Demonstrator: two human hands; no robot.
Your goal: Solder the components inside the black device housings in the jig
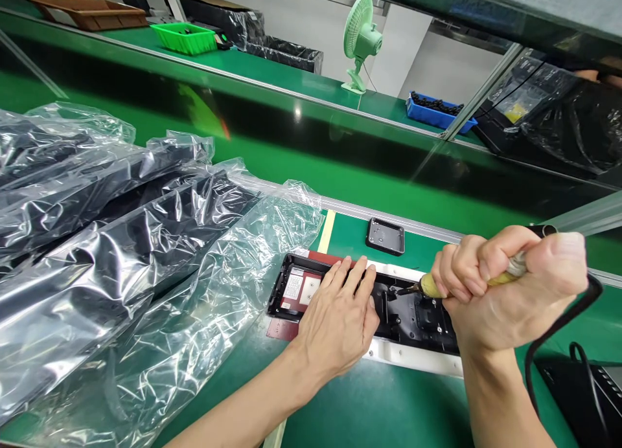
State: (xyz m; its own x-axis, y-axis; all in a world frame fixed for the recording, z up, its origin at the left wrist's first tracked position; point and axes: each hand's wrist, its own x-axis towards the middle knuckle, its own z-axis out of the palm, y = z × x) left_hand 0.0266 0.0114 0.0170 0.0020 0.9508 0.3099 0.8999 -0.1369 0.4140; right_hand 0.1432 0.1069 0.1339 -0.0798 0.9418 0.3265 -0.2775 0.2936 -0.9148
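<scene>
A long black plastic housing [418, 328] lies in a white fixture [413, 357] on the green bench. My left hand [337, 315] rests flat across its left half, fingers stretched out and hiding part of it. In my right hand [505, 286] is a yellow electric screwdriver [430, 285], wrapped by the fingers and tilted down to the left. Its bit reaches into the housing just right of my left hand; whether a screw sits under the tip is too small to tell. Behind the housing stands a small black tray [385, 235] with a few tiny screws.
Plastic-wrapped black parts [146, 234] cover the left of the bench. A dark cord hangs below my right wrist, near a black device [573, 396]. Past the conveyor [359, 169] are a green fan [360, 40], a green basket [184, 39] and a blue bin [437, 114] of black parts.
</scene>
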